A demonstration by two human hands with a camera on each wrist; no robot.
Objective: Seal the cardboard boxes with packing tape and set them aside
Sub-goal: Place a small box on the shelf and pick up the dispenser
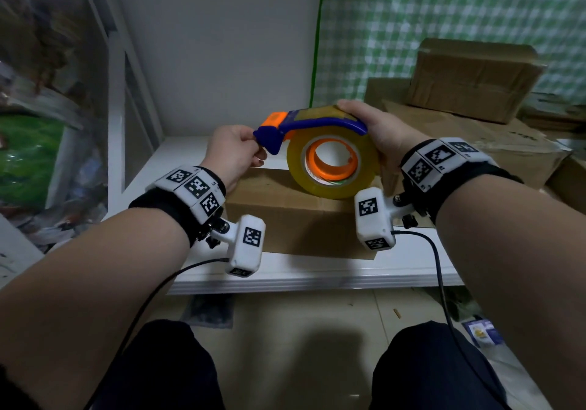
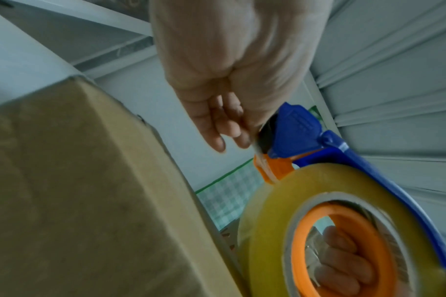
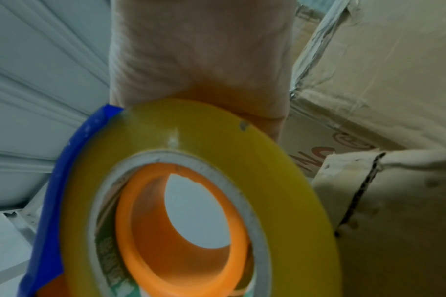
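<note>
Head and wrist views, packing station. The right hand point(image 1: 374, 130) is wrapped over the top and far side of the tape dispenser point(image 1: 317, 143), a blue-and-orange frame carrying a yellowish tape roll point(image 1: 333, 168); its fingers point(image 2: 343, 259) show through the roll's orange core in the left wrist view, so this grip is closed on the dispenser. The left hand point(image 1: 233, 153) is curled at the dispenser's blue nose, thumb and forefinger pinched at the cutter end, apparently on the free tape end, though the tape itself is too clear and blurred to make out. The dispenser is held in the air just above the box point(image 1: 291, 216), which lies flat on the white worktop point(image 1: 317, 273) directly under the hands, near the person.

Progress, as judged: this box shows no tape strip on the parts of its top that can be seen; whether its flaps are fully closed is hidden by the hands. The step in hand seems to be drawing out a starting length of tape. Left to do: stick the end down, run the strip along the seam, cut it, and move the box away. At far right a pile of boxes point(image 1: 472, 80) stands, some with glossy tape along their edges in the right wrist view, probably ones already sealed and set aside.
</note>
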